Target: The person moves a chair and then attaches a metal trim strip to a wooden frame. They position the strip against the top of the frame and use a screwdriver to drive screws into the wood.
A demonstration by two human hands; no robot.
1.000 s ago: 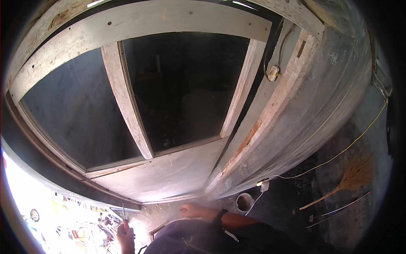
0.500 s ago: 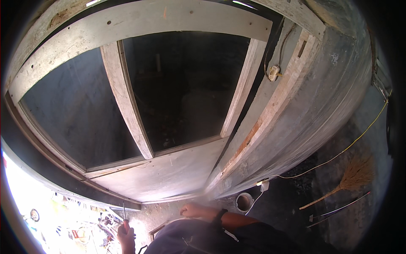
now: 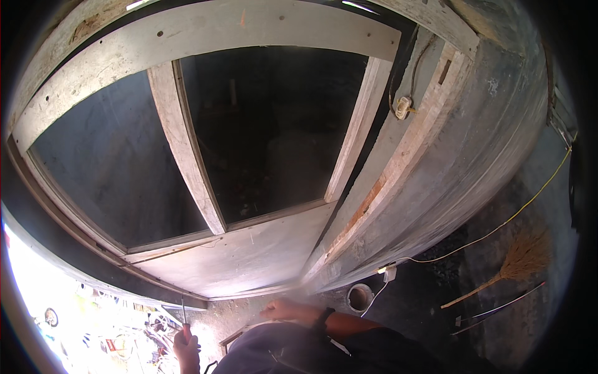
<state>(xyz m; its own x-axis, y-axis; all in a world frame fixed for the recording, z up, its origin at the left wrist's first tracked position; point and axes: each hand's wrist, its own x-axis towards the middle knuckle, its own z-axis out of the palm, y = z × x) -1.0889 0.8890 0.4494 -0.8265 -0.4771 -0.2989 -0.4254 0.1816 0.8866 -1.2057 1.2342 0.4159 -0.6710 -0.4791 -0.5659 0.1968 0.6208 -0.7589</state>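
My left hand point(image 3: 187, 350), low at the left, grips a screwdriver point(image 3: 185, 330) with a red handle, its metal shaft pointing up. My right hand point(image 3: 283, 309) is in front of my dark-clothed body, below a pale panel point(image 3: 249, 262), with fingers curled; whether anything lies inside them I cannot make out. Above both hands rises a worn white wooden frame point(image 3: 168, 124) with dark openings and a middle post, set in a concrete wall point(image 3: 486, 137).
A worn cable with a plug point(image 3: 403, 107) hangs beside the frame. At lower right are a pale cylindrical container point(image 3: 360, 298), a straw broom point(image 3: 517, 262), thin rods and a yellow wire point(image 3: 520, 209). A bright opening at lower left shows cluttered wheels point(image 3: 52, 316) and other objects.
My right hand has shifted very slightly to the left. My left hand and the screwdriver stay almost where they were.
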